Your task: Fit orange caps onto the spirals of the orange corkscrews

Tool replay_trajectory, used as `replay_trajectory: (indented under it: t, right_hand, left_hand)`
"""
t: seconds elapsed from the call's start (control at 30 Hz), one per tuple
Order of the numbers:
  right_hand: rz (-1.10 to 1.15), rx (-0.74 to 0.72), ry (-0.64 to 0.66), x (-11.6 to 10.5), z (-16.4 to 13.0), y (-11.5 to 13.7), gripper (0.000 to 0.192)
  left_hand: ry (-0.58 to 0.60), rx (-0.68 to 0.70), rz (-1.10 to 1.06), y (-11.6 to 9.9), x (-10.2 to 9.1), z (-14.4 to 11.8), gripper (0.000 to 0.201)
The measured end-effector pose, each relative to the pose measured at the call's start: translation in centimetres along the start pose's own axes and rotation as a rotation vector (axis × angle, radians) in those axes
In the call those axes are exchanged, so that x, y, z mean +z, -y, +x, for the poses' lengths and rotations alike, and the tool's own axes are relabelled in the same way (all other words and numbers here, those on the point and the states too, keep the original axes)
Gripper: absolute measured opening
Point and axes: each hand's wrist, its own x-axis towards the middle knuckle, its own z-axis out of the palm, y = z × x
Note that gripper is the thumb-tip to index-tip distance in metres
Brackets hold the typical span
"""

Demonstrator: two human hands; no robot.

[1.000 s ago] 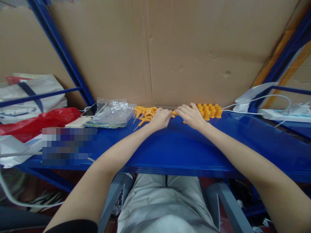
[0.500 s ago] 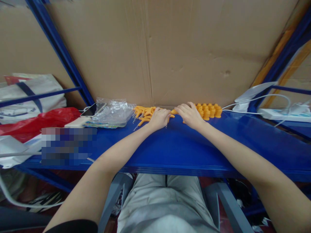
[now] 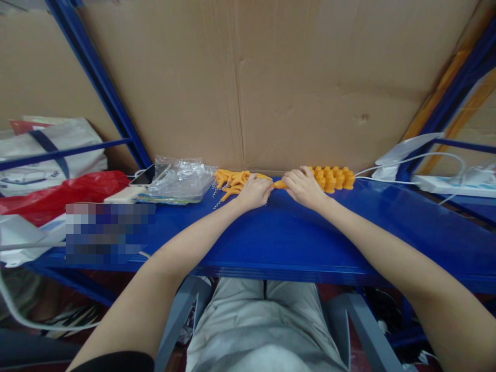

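- A red plastic bag (image 3: 65, 194) is seen far left of the orange piece, on the blue tabletop (image 3: 279, 232).
- A phone (image 3: 149, 174) and a clear plastic wrapper (image 3: 180, 178) are laid left of the orange piece.
- A loose heap of orange parts (image 3: 232, 181) is found just left of it.
- The left hand (image 3: 253, 191) is curled, fingers pinched on the orange piece (image 3: 279, 184).
- The right hand (image 3: 304, 187) is closed on its other end.
- A row of upright orange parts (image 3: 334, 178) is set just right of the orange piece.
- A white cable (image 3: 411, 157) is run well to its right.
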Motion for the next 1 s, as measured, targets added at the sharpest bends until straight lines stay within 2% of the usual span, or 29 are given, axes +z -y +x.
replay_trajectory:
  t: [0.17,0.33,0.4,0.5,0.63,0.7,0.77,0.83,1.0]
  right_hand:
    - [0.039,0.061,0.089,-0.6,0.5,0.9,0.026]
    - [0.112,0.201,0.121,-1.8,0.9,0.6,0.021]
    - [0.131,0.274,0.097,-2.2,0.7,-0.2,0.019]
    - [0.060,0.393,0.079,-2.7,0.2,-1.8,0.015]
    - [-0.052,0.599,0.042,-3.5,-0.3,-4.2,0.024]
    - [-0.064,0.665,-0.004,-3.9,-0.7,-5.4,0.029]
    - [-0.067,0.734,0.003,-4.5,-1.1,-6.5,0.032]
    - [-0.059,0.840,0.124,-5.2,-1.4,-7.6,0.033]
    - [-0.008,1.086,0.625,-6.7,-1.9,-9.2,0.025]
  left_hand:
    - [-0.040,0.051,0.042,-0.1,0.1,0.0,0.023]
    - [-0.061,-0.093,0.023,0.0,0.2,0.4,0.036]
    - [-0.086,-0.142,0.018,0.7,0.3,0.4,0.042]
    - [-0.129,-0.143,0.038,2.3,0.6,0.0,0.042]
    - [-0.181,-0.164,0.060,3.6,1.0,-0.4,0.030]
    - [-0.187,-0.168,0.070,3.8,1.0,-0.5,0.023]
    - [-0.183,-0.161,0.080,3.6,0.9,-0.5,0.019]
    - [-0.172,-0.155,0.086,3.5,0.8,-0.5,0.017]
    - [-0.170,-0.121,0.064,3.3,0.6,-0.5,0.019]
